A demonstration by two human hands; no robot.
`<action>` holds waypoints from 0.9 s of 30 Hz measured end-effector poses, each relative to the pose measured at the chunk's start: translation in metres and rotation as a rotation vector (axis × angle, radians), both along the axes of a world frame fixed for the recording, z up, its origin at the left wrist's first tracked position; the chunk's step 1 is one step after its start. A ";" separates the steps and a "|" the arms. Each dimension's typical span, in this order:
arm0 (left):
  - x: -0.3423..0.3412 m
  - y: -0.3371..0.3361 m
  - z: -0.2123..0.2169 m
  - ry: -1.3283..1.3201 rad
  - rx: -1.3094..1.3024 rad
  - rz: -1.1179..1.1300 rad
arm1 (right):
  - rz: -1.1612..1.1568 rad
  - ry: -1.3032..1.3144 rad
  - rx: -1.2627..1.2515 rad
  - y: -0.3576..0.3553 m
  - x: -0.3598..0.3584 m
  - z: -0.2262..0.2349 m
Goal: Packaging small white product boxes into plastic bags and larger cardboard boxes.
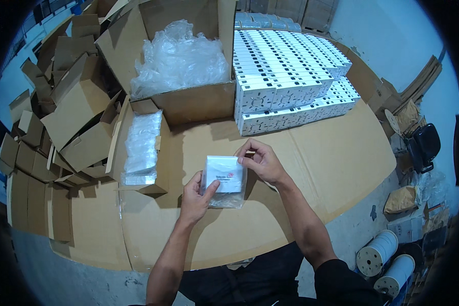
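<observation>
Between my hands, above the cardboard-covered table, is a clear plastic bag [233,200] with a flat white printed piece [224,168] in it. My left hand [195,196] grips the bag at its left side, thumb lying across the front. With thumb and fingers pinched, my right hand [261,161] holds the upper right corner. Whether those fingers grip only the bag or the white piece too is hard to make out. Left of my hands, an open narrow carton [161,171] holds a row of similar clear-bagged pieces [142,148].
A large open carton [199,104] full of crumpled clear bags [181,61] stands behind. Stacked white boxes [285,99] fill the far right of the table [336,168]. Empty cartons [81,112] pile up at left. Cable spools [377,252] and a black chair [426,145] are at right.
</observation>
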State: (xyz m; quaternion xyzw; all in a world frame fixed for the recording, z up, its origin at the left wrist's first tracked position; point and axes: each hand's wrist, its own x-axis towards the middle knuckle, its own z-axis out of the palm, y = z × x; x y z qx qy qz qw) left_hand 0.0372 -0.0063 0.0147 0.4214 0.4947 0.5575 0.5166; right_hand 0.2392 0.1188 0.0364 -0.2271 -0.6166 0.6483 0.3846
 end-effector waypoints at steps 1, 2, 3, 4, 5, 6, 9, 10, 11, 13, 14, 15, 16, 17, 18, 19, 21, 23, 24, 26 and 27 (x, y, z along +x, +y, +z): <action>0.001 0.001 -0.003 0.011 0.015 0.019 | 0.009 -0.025 -0.004 -0.001 0.000 -0.001; 0.001 0.002 -0.004 0.016 0.015 0.029 | 0.018 -0.051 -0.009 -0.001 0.000 -0.002; 0.001 0.004 -0.006 0.029 0.008 0.047 | 0.028 -0.046 -0.008 -0.001 -0.002 -0.003; 0.002 0.005 -0.007 0.041 0.001 0.061 | -0.009 -0.050 -0.035 -0.001 -0.002 -0.002; 0.003 0.007 -0.010 0.044 0.002 0.068 | -0.047 -0.054 -0.062 -0.001 -0.004 0.000; 0.004 0.009 -0.013 0.013 0.034 0.135 | -0.041 -0.051 -0.060 -0.002 -0.005 0.002; 0.008 0.016 -0.010 -0.063 0.070 0.223 | -0.059 -0.220 -0.146 -0.006 -0.003 0.006; 0.009 0.019 -0.008 -0.105 0.071 0.254 | -0.002 -0.240 -0.204 -0.006 -0.005 0.001; 0.010 0.022 -0.008 -0.107 0.072 0.250 | 0.053 -0.260 -0.264 -0.007 -0.007 -0.002; 0.009 0.028 -0.008 -0.026 0.107 0.265 | -0.025 -0.245 -0.217 -0.007 -0.013 -0.004; 0.008 0.030 -0.007 -0.028 0.107 0.261 | -0.099 -0.229 -0.171 -0.007 -0.016 -0.005; 0.007 0.033 -0.006 0.016 0.065 0.287 | -0.102 -0.230 -0.170 -0.008 -0.019 -0.008; 0.007 0.037 -0.005 0.060 0.026 0.310 | -0.166 -0.162 -0.205 -0.009 -0.023 -0.011; 0.009 0.039 -0.003 0.058 0.030 0.305 | -0.229 -0.092 -0.240 -0.010 -0.025 -0.013; 0.010 0.040 -0.001 0.077 0.052 0.322 | -0.234 -0.093 -0.236 -0.010 -0.027 -0.015; 0.011 0.040 0.004 0.098 0.072 0.340 | -0.258 -0.068 -0.220 -0.011 -0.030 -0.015; 0.010 0.040 0.012 0.112 0.118 0.335 | -0.259 0.028 -0.247 -0.013 -0.031 -0.015; 0.012 0.041 0.022 0.118 0.161 0.316 | -0.261 0.063 -0.233 -0.014 -0.026 -0.011; 0.013 0.041 0.030 0.126 0.171 0.321 | -0.253 0.097 -0.219 -0.013 -0.023 -0.010; 0.011 0.039 0.036 0.143 0.181 0.340 | -0.231 0.102 -0.164 -0.013 -0.026 -0.009; 0.010 0.041 0.034 0.052 0.199 0.343 | -0.211 0.103 -0.109 -0.013 -0.027 -0.008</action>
